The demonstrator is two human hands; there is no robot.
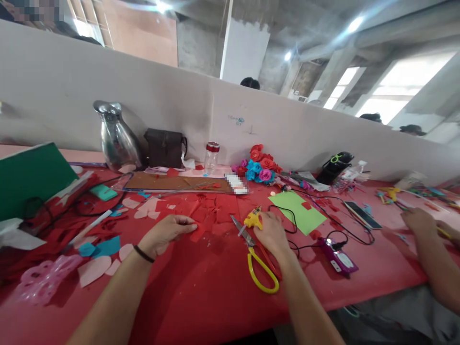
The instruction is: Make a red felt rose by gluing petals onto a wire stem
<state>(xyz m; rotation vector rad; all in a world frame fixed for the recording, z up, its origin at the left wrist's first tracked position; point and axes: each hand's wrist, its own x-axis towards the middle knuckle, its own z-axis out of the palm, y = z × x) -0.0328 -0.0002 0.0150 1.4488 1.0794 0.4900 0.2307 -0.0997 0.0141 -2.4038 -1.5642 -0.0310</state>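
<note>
My left hand (168, 235) pinches a small piece of red paper (196, 233) between thumb and fingers, just above the red tabletop. Red paper scraps (210, 209) lie beyond it. My right hand (271, 232) is closed around a yellow glue gun (253, 219), whose nozzle end points left. Beside that hand, scissors (261, 270) with yellow and red handles rest on the table, their blades pointing away from me. Pink paper petals (95, 270) and blue paper pieces (108, 246) are scattered left of my left forearm.
Paper roses (265, 175) stand by the wall, with a glass jar (212, 158), a dark bag (165, 148) and a metal jug (118, 136) further left. Right of me are green paper (300, 211), a purple power strip (338, 256), cables, a phone (362, 214) and another person's hand (419, 223).
</note>
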